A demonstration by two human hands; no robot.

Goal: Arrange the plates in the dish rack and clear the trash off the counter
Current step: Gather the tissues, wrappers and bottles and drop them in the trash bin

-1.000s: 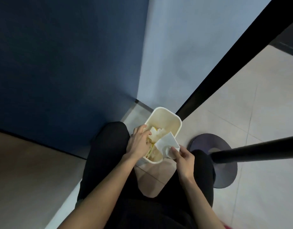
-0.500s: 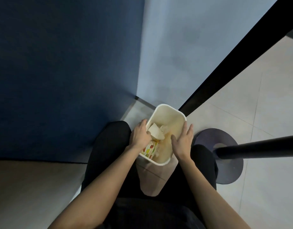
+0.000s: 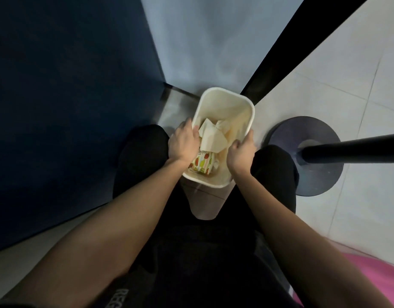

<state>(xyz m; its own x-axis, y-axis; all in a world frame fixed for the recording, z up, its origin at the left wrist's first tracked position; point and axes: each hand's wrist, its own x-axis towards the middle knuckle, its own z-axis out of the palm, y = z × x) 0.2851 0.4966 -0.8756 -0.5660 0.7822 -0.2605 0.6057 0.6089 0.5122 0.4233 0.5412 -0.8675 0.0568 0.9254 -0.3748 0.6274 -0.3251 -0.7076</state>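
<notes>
Now that the white paper napkin (image 3: 213,141) lies inside the cream plastic waste bin (image 3: 224,103), the freed right hand (image 3: 241,150) joins the left hand (image 3: 183,143), fingers (image 3: 248,136) gripping the bin's rim; trash apparently cleared.

Single head-worn view, steeply downward, close

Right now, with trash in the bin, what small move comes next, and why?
Probably release the waste bin and lift both hands clear: the paper napkins and printed paper cup lie inside, and the left hand and right hand are only on its rim, holding no trash.
</notes>
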